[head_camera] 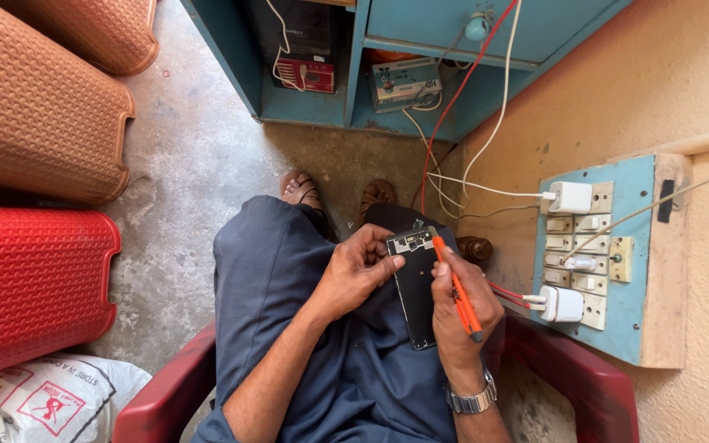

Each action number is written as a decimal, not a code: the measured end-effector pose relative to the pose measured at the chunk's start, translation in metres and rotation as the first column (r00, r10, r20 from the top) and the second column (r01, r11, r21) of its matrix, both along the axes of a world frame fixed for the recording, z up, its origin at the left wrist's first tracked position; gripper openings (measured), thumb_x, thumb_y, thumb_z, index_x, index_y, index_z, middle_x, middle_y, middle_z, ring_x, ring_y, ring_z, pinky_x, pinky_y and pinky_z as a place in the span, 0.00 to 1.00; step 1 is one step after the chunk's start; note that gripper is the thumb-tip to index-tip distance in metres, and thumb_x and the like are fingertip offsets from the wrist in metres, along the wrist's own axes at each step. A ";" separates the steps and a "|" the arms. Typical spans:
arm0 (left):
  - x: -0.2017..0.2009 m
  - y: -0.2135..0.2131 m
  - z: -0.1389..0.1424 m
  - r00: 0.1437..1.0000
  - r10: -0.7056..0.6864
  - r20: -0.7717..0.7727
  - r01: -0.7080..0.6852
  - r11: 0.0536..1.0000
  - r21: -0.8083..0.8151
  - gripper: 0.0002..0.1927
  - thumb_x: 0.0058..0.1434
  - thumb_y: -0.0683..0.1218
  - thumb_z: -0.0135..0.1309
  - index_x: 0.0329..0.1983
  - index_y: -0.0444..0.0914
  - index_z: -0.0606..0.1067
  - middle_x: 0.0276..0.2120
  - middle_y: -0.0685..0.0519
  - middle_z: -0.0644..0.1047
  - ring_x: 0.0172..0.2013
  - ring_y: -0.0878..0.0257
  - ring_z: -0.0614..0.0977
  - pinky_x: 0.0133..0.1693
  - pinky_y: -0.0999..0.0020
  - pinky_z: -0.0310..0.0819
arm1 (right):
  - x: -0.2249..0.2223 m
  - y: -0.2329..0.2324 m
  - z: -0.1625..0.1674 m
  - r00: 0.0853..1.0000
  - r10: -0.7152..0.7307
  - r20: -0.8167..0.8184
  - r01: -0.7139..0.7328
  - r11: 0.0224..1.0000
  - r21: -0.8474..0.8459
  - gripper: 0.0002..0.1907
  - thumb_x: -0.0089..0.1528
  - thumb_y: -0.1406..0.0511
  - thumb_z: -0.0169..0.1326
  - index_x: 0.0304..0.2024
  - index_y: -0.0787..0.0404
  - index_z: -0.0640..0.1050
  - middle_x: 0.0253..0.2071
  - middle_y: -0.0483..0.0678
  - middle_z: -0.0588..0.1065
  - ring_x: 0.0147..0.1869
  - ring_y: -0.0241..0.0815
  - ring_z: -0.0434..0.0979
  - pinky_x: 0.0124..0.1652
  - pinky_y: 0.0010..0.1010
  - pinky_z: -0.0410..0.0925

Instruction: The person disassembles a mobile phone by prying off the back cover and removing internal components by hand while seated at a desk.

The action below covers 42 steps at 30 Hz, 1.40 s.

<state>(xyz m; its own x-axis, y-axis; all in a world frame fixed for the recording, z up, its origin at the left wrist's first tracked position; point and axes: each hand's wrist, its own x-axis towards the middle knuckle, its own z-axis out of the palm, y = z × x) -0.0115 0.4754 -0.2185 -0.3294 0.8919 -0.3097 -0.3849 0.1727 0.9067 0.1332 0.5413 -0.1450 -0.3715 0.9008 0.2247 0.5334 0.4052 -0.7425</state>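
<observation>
An opened black phone (417,287) lies on my lap with its back cover off and the circuit board showing at its top end. My left hand (356,269) grips the phone's upper left edge, fingers curled over the board. My right hand (461,305) holds an orange screwdriver (455,289) like a pen, its tip resting on the phone's upper right corner. A metal watch (471,400) sits on my right wrist.
I sit in a dark red plastic chair (572,377). A blue switchboard (596,254) with white plugs and wires hangs on the wall at right. A blue cabinet (395,74) holding devices stands ahead. Brown and red plastic chairs (30,271) lie stacked at left, above a white sack (38,402).
</observation>
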 end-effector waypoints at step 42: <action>0.007 -0.015 0.052 0.787 0.072 0.613 -0.201 0.969 0.144 0.17 0.64 0.36 0.59 0.49 0.35 0.64 0.42 0.50 0.79 0.40 0.63 0.82 0.41 0.70 0.79 | 0.029 0.002 0.058 1.000 -0.022 0.008 0.021 0.993 0.118 0.14 0.69 0.67 0.56 0.55 0.67 0.79 0.48 0.55 0.81 0.50 0.45 0.84 0.47 0.32 0.74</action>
